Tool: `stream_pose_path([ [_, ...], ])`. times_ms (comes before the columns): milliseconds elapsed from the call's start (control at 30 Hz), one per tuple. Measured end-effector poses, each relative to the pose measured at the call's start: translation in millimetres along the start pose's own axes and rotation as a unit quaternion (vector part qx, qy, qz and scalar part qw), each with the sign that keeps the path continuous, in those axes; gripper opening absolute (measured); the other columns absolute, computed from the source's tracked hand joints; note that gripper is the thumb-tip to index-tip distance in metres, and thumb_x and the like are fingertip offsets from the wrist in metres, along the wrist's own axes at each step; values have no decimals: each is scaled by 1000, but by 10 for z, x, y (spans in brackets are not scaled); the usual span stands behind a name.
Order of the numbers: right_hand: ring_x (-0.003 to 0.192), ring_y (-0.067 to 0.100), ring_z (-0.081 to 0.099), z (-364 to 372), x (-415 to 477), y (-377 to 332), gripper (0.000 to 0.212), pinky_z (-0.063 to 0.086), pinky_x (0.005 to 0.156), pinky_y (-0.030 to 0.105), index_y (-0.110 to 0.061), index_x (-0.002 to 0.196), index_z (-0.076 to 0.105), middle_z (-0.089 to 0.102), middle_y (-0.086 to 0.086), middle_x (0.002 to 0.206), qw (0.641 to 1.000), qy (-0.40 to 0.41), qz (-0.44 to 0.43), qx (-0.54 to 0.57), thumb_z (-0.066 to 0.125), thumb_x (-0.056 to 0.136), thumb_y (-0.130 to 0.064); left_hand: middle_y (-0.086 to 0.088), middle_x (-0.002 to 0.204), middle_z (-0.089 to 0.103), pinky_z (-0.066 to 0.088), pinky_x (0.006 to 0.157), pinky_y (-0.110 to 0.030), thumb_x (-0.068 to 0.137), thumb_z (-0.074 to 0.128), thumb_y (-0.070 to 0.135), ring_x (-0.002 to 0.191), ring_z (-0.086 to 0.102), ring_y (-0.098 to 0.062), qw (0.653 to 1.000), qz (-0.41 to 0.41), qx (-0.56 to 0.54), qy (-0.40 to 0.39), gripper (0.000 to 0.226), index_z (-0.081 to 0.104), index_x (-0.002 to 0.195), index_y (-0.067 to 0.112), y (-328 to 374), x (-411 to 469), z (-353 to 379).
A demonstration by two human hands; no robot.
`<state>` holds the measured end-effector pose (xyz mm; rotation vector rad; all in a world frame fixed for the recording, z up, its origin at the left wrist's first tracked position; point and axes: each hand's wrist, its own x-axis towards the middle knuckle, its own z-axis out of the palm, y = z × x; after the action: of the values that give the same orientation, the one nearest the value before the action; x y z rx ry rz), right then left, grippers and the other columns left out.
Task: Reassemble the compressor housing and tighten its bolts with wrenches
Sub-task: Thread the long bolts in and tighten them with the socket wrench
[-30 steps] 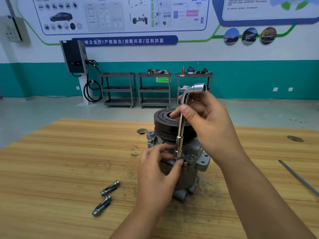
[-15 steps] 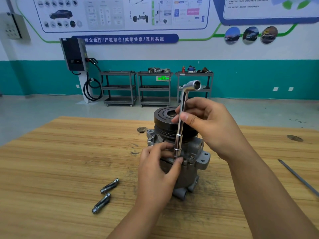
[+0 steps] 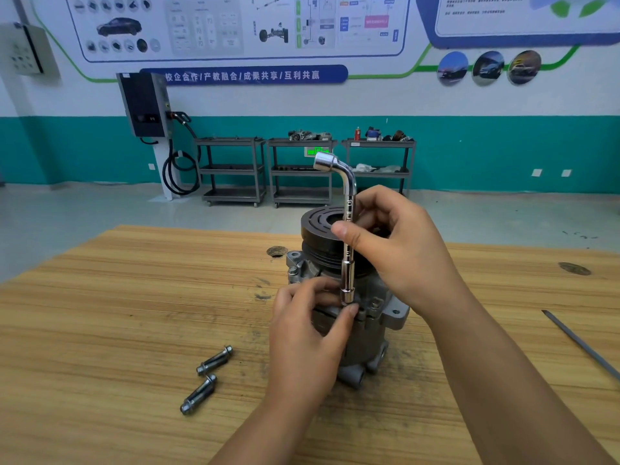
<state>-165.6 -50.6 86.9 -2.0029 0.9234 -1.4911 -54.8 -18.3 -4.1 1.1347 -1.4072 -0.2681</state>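
Right hand (image 3: pixel 402 250) fingers pinching the wrench (image 3: pixel 348 276), left hand (image 3: pixel 302 340) fingers steadying its socket on the compressor housing (image 3: pixel 385 317), we risk cross-threading if it tilts.

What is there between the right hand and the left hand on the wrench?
Head view: only the bare shaft of the upright wrench, in front of the compressor. The right hand pinches above, the left hand holds its socket end.
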Motion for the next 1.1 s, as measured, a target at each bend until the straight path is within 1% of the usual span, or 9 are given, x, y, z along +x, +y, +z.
stream_pose_path([
  [100, 65, 4, 54, -49, 8, 2, 17, 44, 65, 20, -31, 96, 57, 54, -5, 67, 999, -2, -5, -31, 66, 86, -20, 6, 96, 53, 36, 77, 1, 75, 76, 13, 85, 58, 13, 1000, -2, -1, 4, 38, 55, 89, 41, -5, -1, 5],
  [233, 79, 14, 62, -157, 18, -15, 12, 50, 74, 26, -25, 86, 62, 65, 6, 80, 998, -49, 2, -32, 61, 88, -13, 5, 97, 52, 36, 78, 1, 75, 76, 13, 85, 58, 13, 1000, -6, 1, 1, 37, 56, 90, 40, -2, -2, 5],
  [400, 69, 0, 58, -142, 25, -22, 11, 47, 64, 13, -28, 81, 63, 63, -7, 72, 998, -49, 2, -31, 67, 84, -18, 4, 96, 52, 34, 77, 3, 75, 76, 12, 87, 55, 16, 1000, -6, 1, 5, 39, 55, 89, 41, 11, -3, 11],
  [500, 70, -1, 57, -116, 21, -18, 9, 46, 65, 15, -28, 81, 63, 62, -10, 72, 999, -42, 2, -30, 68, 83, -21, 6, 97, 52, 35, 79, 2, 74, 76, 15, 88, 55, 14, 1000, -3, 7, 1, 40, 54, 88, 45, -2, -6, 8],
  [600, 71, 0, 57, -102, 13, -10, 10, 45, 65, 13, -28, 79, 61, 62, -11, 73, 999, -36, 2, -28, 68, 82, -21, 12, 95, 52, 37, 80, -2, 76, 75, 24, 91, 55, 7, 1000, 7, 1, -3, 32, 55, 88, 47, -24, -5, 2],
  [733, 71, -1, 58, -90, 13, 0, 11, 45, 64, 11, -29, 78, 62, 63, -13, 71, 999, -33, 8, -18, 69, 82, -21, 26, 92, 58, 36, 79, -8, 80, 57, 48, 97, 48, 1, 1000, 18, 1, 6, 5, 60, 84, 50, -38, 31, -28],
  [800, 71, 5, 59, -70, 10, 5, 8, 48, 63, 16, -25, 80, 62, 64, -9, 74, 999, -24, 13, -24, 70, 81, -25, 22, 90, 59, 30, 80, -4, 81, 58, 52, 100, 41, 4, 1000, 17, 8, 13, 4, 61, 80, 51, -63, 59, -32],
  [900, 74, 17, 58, -36, 4, 28, 20, 48, 64, 27, -15, 83, 60, 63, 6, 79, 999, -5, 17, -42, 71, 79, -31, 21, 93, 51, 23, 82, 2, 75, 52, 63, 106, 30, 10, 1000, -12, -7, 4, 14, 62, 72, 52, -75, 89, -33],
  [1100, 77, 9, 58, -13, 7, 15, 13, 49, 69, 25, -18, 87, 62, 65, 1, 83, 998, -31, 18, -48, 61, 87, -31, 24, 96, 47, 21, 81, 5, 64, 52, 66, 108, 25, 14, 999, -37, -28, -24, 16, 62, 68, 54, -59, 114, -38],
])
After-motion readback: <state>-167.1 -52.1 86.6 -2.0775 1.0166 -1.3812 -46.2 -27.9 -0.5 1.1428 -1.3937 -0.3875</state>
